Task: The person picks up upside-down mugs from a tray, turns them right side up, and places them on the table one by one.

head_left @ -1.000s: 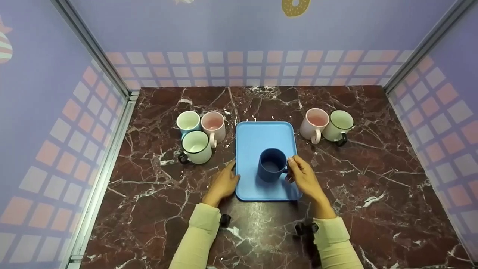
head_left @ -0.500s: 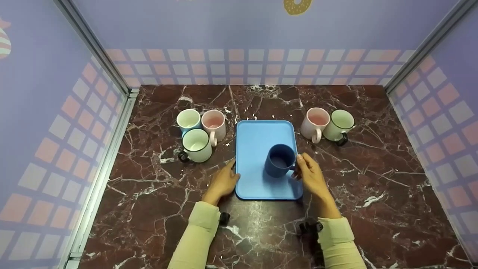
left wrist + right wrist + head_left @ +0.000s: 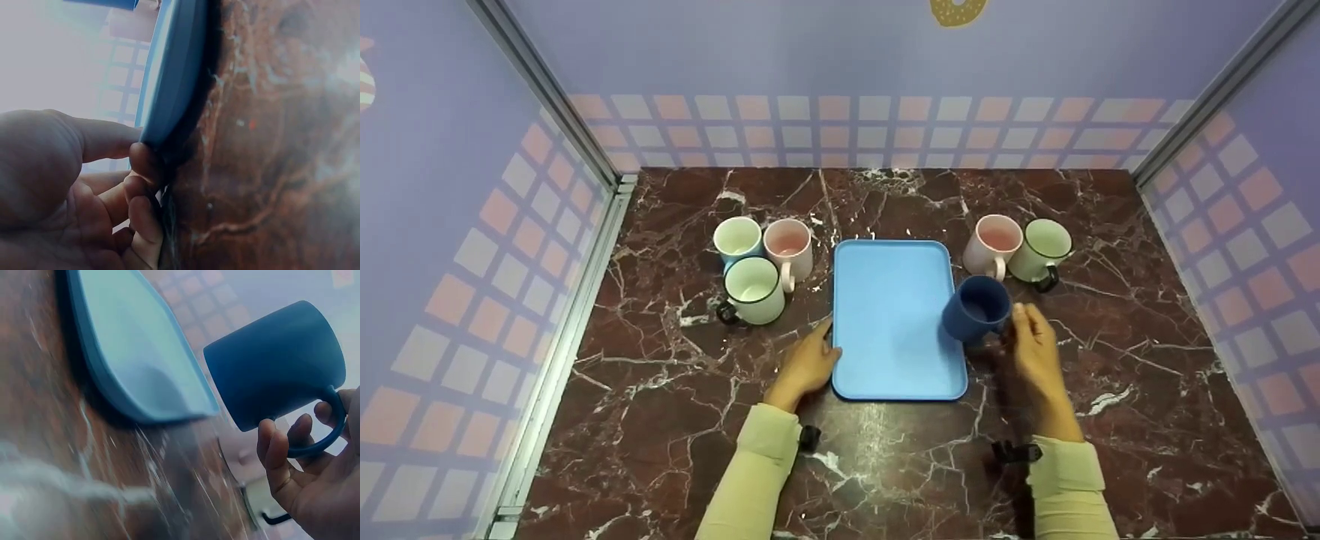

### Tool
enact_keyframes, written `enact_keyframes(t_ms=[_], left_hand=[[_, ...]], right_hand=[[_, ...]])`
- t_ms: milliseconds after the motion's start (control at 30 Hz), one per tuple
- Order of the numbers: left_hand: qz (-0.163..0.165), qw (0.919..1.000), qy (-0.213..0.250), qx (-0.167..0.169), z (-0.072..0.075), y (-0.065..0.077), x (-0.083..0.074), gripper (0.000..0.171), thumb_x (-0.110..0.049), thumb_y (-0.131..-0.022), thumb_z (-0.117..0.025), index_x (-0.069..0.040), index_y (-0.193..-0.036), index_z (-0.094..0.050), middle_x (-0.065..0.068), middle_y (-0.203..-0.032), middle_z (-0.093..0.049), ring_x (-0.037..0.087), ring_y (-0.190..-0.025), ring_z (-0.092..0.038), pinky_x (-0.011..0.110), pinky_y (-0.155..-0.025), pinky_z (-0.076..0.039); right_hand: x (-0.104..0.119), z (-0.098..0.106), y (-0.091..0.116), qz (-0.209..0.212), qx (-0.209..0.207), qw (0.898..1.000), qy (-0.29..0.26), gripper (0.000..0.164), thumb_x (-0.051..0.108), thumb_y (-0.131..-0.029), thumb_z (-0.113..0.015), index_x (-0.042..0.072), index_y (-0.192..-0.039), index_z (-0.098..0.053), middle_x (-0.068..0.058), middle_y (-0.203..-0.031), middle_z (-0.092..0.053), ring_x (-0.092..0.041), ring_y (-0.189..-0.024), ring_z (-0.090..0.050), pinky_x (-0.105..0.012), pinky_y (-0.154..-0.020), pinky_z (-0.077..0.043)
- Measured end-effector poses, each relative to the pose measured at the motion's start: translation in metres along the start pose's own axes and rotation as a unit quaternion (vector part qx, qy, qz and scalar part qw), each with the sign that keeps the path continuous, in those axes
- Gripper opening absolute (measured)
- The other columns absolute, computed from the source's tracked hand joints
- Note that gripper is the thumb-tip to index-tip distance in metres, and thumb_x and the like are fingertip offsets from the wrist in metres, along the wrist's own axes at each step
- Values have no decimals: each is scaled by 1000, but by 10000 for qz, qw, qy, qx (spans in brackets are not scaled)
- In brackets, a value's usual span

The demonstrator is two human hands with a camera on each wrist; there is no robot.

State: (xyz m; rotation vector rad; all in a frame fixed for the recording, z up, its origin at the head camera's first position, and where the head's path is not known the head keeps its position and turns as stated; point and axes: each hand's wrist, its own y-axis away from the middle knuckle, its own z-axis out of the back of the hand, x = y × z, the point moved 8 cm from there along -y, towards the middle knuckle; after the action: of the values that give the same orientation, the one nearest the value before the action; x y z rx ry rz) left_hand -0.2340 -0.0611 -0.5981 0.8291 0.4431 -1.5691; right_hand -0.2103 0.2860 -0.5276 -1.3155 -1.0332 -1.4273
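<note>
A dark blue mug (image 3: 976, 309) hangs in the air over the right edge of a light blue tray (image 3: 896, 322), tilted slightly. My right hand (image 3: 1037, 349) grips it by the handle, and in the right wrist view the fingers pass through the handle loop (image 3: 315, 444). At the tray's left edge is my left hand (image 3: 804, 367). Its thumb lies on the rim and its fingers curl against the side below, as the left wrist view shows. The mug's shadow falls on the tray in the right wrist view.
Left of the tray stand a blue mug with a pale inside (image 3: 738, 238), a pink mug (image 3: 789, 247) and a white mug with a black handle (image 3: 754, 291). Behind the blue mug, to the right, are another pink mug (image 3: 994, 241) and a black-handled mug (image 3: 1041, 251). Walls surround the marbled table (image 3: 1140, 360).
My right hand has carried the dark blue mug up and rightward, from above the tray's middle to its right edge. The left hand has stayed at the tray.
</note>
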Motion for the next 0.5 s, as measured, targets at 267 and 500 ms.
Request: enact_keyframes(t_ms=[267,500], left_hand=[[-13,10000,-52,-11,2,1,-1,60,-23,-94,-58,-11,-149,-37,-3,-65,-51,14,-53,-43,28,-56,-38],[27,10000,-80,-11,1,1,0,59,-24,-94,-58,-14,-149,-38,-4,-65,-52,14,-53,-44,29,-55,-37]], right_hand=[[-2,36,-7,2,-540,9985,-88,41,22,-104,-42,-19,-94,-42,-19,-74,-51,-15,-54,-54,-24,-47,-48],[-2,60,-12,145,-1020,9934,494,39,19,-103,-43,-18,-90,-45,-9,-67,-52,-9,-52,-50,-19,-46,-45]])
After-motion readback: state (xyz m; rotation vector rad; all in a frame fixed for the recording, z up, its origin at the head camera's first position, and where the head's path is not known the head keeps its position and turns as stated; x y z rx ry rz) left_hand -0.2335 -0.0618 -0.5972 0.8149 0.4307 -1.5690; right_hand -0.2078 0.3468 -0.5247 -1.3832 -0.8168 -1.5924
